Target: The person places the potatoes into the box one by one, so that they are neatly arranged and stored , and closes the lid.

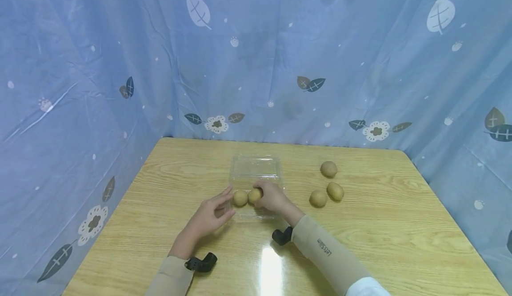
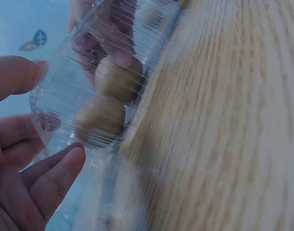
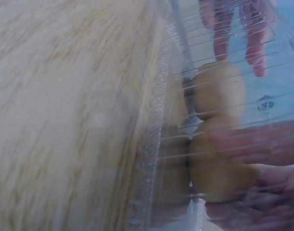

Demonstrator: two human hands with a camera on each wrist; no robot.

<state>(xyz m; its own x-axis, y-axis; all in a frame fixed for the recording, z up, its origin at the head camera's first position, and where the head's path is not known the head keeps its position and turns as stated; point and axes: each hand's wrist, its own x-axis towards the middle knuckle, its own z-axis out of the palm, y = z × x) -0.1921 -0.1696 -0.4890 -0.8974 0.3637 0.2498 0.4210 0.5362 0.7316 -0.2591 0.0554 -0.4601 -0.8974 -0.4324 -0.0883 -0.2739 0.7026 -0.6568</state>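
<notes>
A clear plastic clamshell box [image 1: 256,216] lies on the table with its lid [image 1: 256,166] folded back on the far side. Two round brown potatoes are side by side in its near half. My right hand [image 1: 273,197] reaches in from the right and grips the right potato [image 1: 254,195] between thumb and fingers. The left potato [image 1: 240,198] touches it, and both show through the ribbed box wall in the left wrist view. My left hand [image 1: 210,216] rests at the box's left side, fingers spread and fingertips against the edge; its thumb [image 2: 14,77] is apart from them.
Three more potatoes lie loose to the right of the box: a far one [image 1: 329,169], an oval one [image 1: 335,191] and a nearer one [image 1: 318,198]. A wooden table [image 1: 180,171] carries everything, with a blue patterned curtain [image 1: 256,65] behind and at both sides.
</notes>
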